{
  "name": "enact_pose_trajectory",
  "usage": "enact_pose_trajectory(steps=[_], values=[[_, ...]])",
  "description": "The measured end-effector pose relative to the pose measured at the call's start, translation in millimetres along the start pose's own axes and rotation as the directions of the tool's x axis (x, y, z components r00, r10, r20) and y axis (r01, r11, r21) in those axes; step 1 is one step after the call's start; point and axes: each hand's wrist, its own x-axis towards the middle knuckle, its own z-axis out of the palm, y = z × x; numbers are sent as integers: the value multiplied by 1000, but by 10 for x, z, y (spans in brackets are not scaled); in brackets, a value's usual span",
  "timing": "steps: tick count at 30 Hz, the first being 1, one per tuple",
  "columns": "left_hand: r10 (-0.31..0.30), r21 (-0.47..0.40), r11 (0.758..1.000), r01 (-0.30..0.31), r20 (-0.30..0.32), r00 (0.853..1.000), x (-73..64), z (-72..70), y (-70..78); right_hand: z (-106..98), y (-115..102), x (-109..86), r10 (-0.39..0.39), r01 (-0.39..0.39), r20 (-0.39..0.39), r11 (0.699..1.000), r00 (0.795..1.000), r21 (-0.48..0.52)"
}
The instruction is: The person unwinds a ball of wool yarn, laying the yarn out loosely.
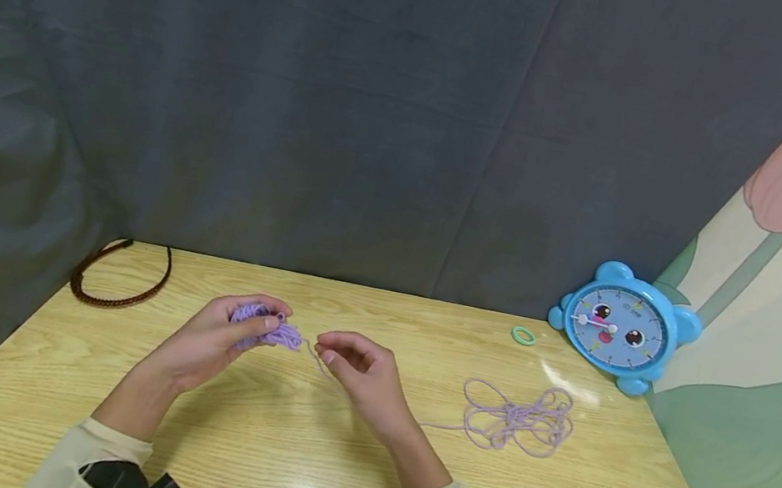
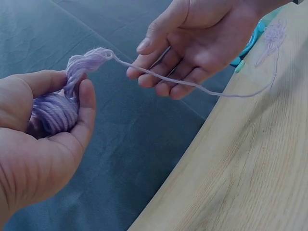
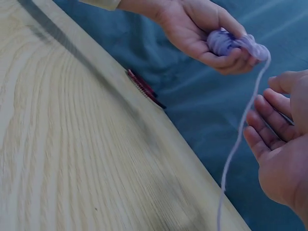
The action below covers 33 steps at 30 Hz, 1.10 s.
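A bundle of purple yarn (image 1: 286, 335) is gripped in my left hand (image 1: 213, 340), thumb on one side and fingers on the other. In the left wrist view, a wound part of the yarn (image 2: 57, 111) sits in the palm and a twisted loop sticks out past the fingertips. From that loop a single strand (image 2: 192, 84) runs off past my right hand (image 1: 363, 379). The right thumb and fingers are apart, with the strand passing by the fingers (image 3: 264, 122) unpinched; contact is hard to tell. A loose tangle of the yarn (image 1: 520, 419) lies on the table, joined to the strand.
On the wooden table (image 1: 299, 450), a brown braided headband (image 1: 112, 302) lies at the back left. A small green ring (image 1: 523, 335) is at the back right, beside a blue toy clock (image 1: 617, 327). A dark curtain (image 1: 304, 113) hangs behind the table's back edge.
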Motion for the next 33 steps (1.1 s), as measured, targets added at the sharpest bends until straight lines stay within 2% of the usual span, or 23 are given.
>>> enact_pose_trajectory(steps=[4,8,18,27,33], values=[[1,-2,1000,-1,11,1000,2,7,5,64,7,10,1,-2,55,1000,998,0],[-1,4,1000,1,4,1000,3,14,5,65,-17,-8,7,-7,56,1000,998,0],[10,7,1000,-10,-22,1000,-3,2,21,-167,-150,-123,-8,7,-50,1000,999,-22],[24,31,999,-24,-14,1000,-27,-19,27,-420,-208,-196,-30,27,-106,999,994,-24],[34,34,999,-34,2,999,-21,-29,17,-566,-230,-244,-16,6,-150,998,989,-66]])
